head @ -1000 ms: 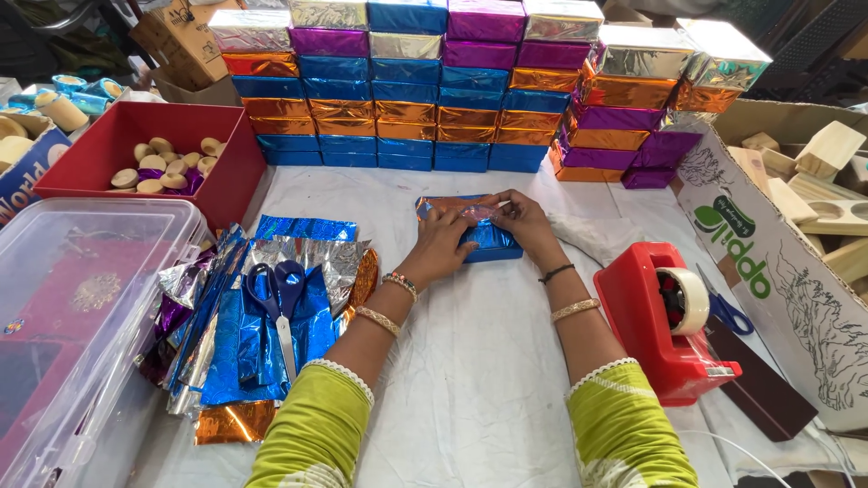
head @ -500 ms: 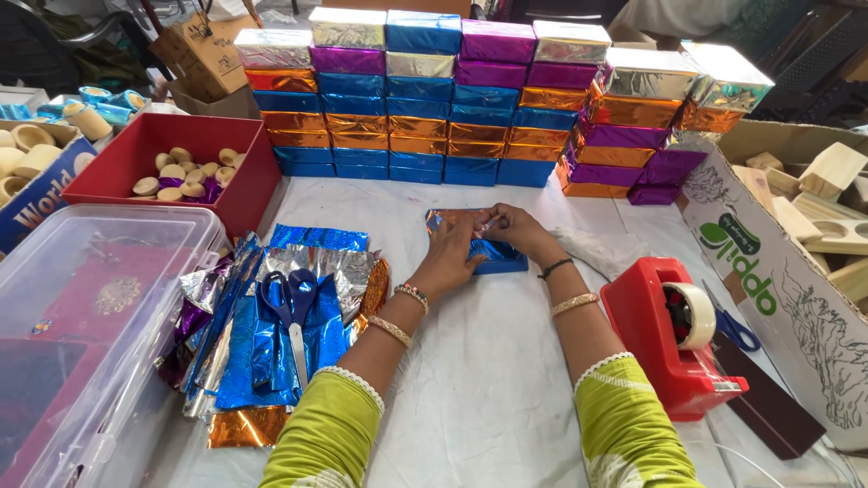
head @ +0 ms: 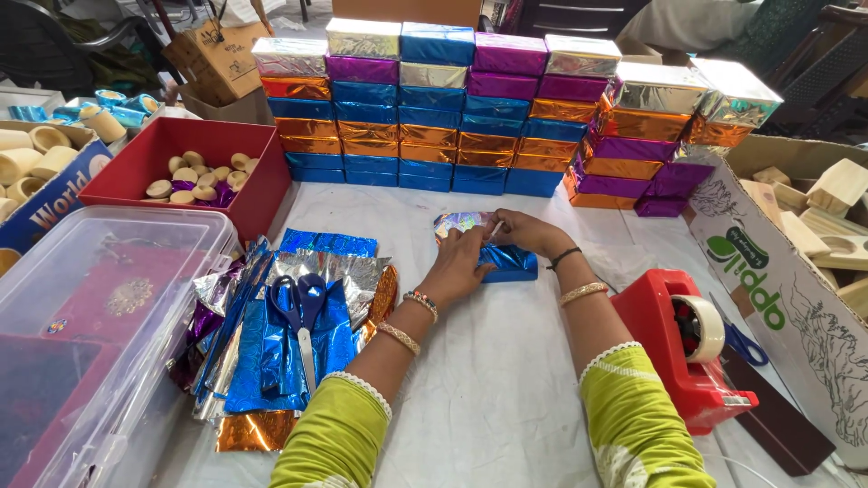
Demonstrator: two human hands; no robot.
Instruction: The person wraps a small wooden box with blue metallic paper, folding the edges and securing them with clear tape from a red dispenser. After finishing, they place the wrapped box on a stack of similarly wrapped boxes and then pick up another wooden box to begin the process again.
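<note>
**Operator:** Report grip status, both hands.

**Inspector:** Left hand (head: 458,267): flat, palm down, fingers spread over the near left part of the small box in blue foil (head: 508,262); it presses the box onto the white table cover (head: 488,380) and is not closed around it. Right hand (head: 524,231): fingers pinched on the foil at the box's far edge, where a silvery flap (head: 459,222) stands loose at about 10 o'clock from the box. Whether a strip of tape sits under those fingertips cannot be told.

**Operator:** Location of the box?

**Inspector:** Mid-table, directly ahead of the person. The stacked wall of wrapped boxes (head: 470,108) lies at 12 o'clock from it, well apart.

**Operator:** Work completed?

**Inspector:** Judged from the layout: many boxes are already wrapped in blue, orange, purple and silver foil and stacked in rows. The box in hand is mostly covered; one end flap looks unsealed.

**Operator:** Work remaining?

**Inspector:** Probably folding and fixing that flap. Supplies for more units are present: loose foil sheets (head: 271,352) at 9 o'clock from the box with blue-handled scissors (head: 300,312) lying on them, and a red tape dispenser (head: 692,348) at 4 o'clock. A red tray (head: 136,163) of small wooden pieces sits at 10 o'clock, a clear plastic bin (head: 99,334) farther left. How many units are left cannot be determined.
</note>
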